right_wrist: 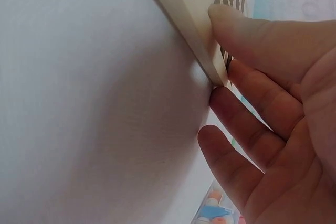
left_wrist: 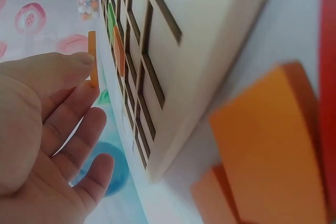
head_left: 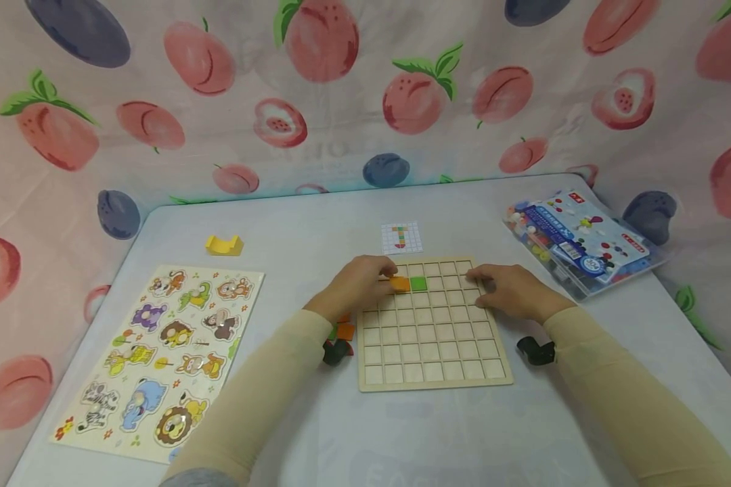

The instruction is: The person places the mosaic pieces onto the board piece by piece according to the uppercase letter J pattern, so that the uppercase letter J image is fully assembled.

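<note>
My left hand (head_left: 361, 287) pinches an orange tile (left_wrist: 93, 59) between thumb and fingertips, held on edge close to the wooden grid board (head_left: 435, 373). Two tiles lie in the board's upper cells: an orange one (head_left: 401, 284) and, right beside it, a green one (head_left: 417, 283). My right hand (head_left: 514, 291) rests at the board's upper right side. Its thumb (right_wrist: 226, 22) touches the board's top near the edge, and the other fingers, loosely bent, reach about the corner.
Loose orange tiles (head_left: 344, 331) and others lie left of the board, partly behind the left wrist. A pattern card (head_left: 411, 247) lies behind it. An animal puzzle board (head_left: 207, 318), a yellow block (head_left: 224, 245) and a plastic case (head_left: 597, 237) stand around.
</note>
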